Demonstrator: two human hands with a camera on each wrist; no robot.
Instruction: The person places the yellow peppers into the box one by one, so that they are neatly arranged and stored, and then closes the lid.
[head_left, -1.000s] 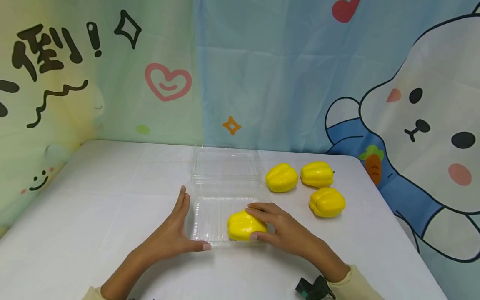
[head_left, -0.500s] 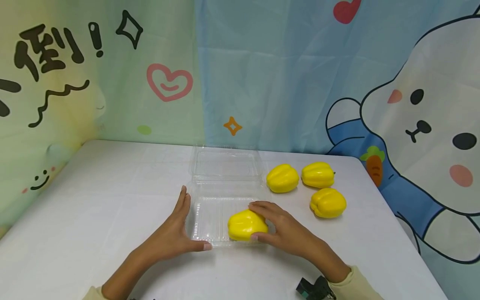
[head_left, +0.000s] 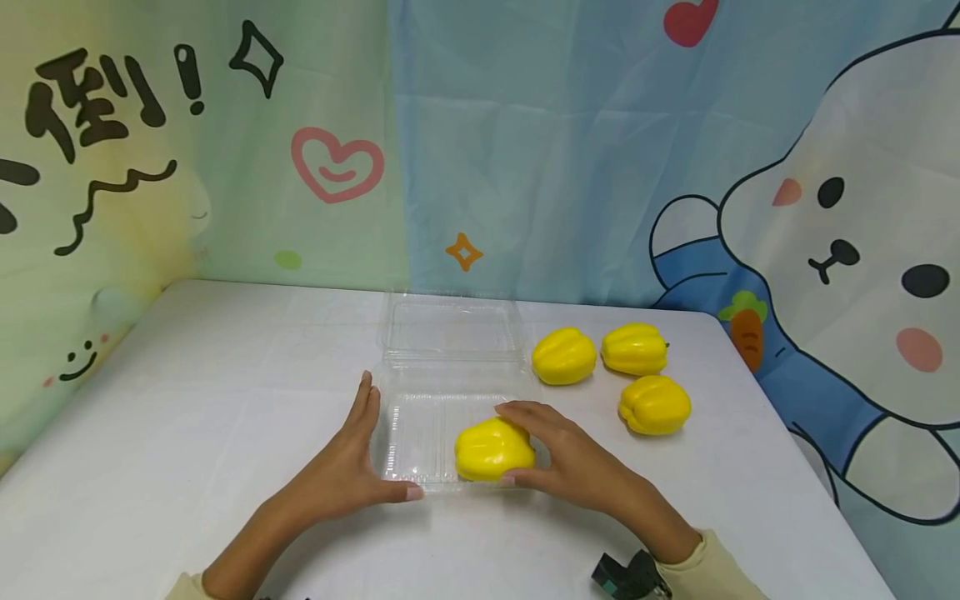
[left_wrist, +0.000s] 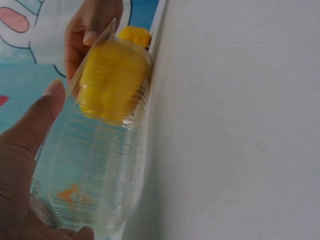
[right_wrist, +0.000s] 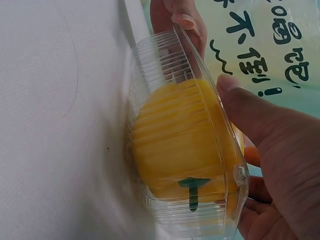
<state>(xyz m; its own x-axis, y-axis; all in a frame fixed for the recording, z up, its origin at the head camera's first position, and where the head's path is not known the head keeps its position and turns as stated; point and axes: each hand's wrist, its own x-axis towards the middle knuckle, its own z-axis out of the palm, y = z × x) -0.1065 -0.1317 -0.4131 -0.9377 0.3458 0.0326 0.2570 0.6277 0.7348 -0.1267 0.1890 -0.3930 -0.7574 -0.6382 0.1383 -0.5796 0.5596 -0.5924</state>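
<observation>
A yellow bell pepper (head_left: 491, 451) lies in the right part of the base of a clear plastic clamshell box (head_left: 412, 427), its stem end towards the right hand. The box's lid (head_left: 453, 325) is folded back flat behind. My left hand (head_left: 347, 458) spans the base's left side, thumb at the front rim and fingers straight along the side. Around the pepper's right end is my right hand (head_left: 558, 454), fingers extended and thumb apart near the front rim. In the right wrist view the pepper (right_wrist: 175, 140), with its green stem, shows through the ribbed wall.
Several more yellow peppers, such as the nearest one (head_left: 655, 405), lie on the white table (head_left: 225, 400) right of the box. A printed cloth (head_left: 525, 150) hangs behind the table. A black device (head_left: 632, 575) sits at the right wrist.
The right hand's fingertips have lifted slightly off the top of the pepper. The pepper, the box and the left hand keep their places.
</observation>
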